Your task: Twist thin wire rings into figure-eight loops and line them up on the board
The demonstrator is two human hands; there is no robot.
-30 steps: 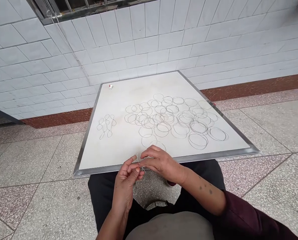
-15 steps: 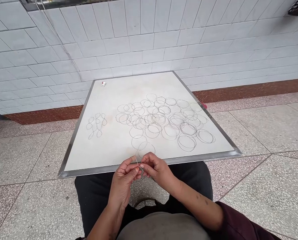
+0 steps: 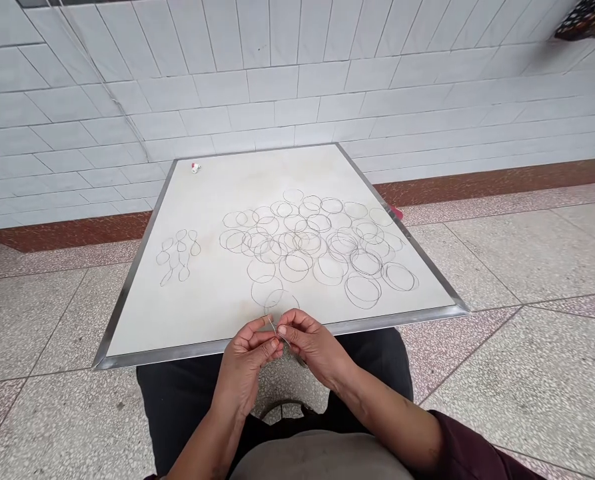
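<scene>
Between my fingertips, just over the table's near edge, is a thin wire [image 3: 272, 325]. My left hand [image 3: 250, 350] pinches it between thumb and fingers. From the other side my right hand [image 3: 310, 343] closes on the same wire, its fingertips touching the left ones. How the wire bends inside the grip is hidden. Right beyond my hands lies a wire ring [image 3: 282, 290], partly covered by them. Many more thin wire rings [image 3: 296, 265] overlap across the middle and right of the table. Several wires twisted into figure-eight shapes [image 3: 183, 272] lie on the left.
The white table [image 3: 217, 307] has a metal rim [image 3: 402, 318] and stands against a tiled wall [image 3: 272, 83]. A small white and red object [image 3: 196, 168] sits at its far left corner. A cord [image 3: 112, 97] hangs down the wall. My legs [image 3: 177, 400] are under the near edge.
The view has shifted slightly, so the table appears further left. My hands stay together on the wire, with the right fingers and the wire's ends slightly turned.
</scene>
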